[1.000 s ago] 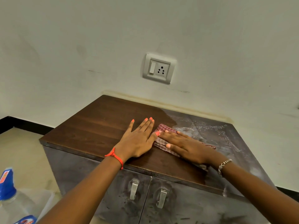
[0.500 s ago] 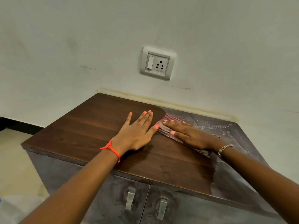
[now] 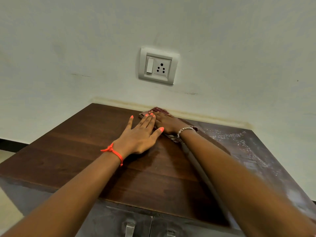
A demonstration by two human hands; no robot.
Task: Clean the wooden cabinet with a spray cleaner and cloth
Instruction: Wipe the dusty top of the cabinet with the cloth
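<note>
Both our hands lie flat on the dark brown wooden cabinet (image 3: 85,151). Our right hand (image 3: 168,123) presses open-palmed on the red checked cloth (image 3: 158,110) at the cabinet's back edge; our left hand (image 3: 138,134) rests spread, empty, just beside it.

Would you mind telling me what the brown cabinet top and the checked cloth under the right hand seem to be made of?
Brown cabinet top: wood or wood-look laminate, smooth with a slight sheen; grain lines run across it.
Checked cloth: seemingly woven fabric, matte, soft; its edges rumple under the right hand.
</note>
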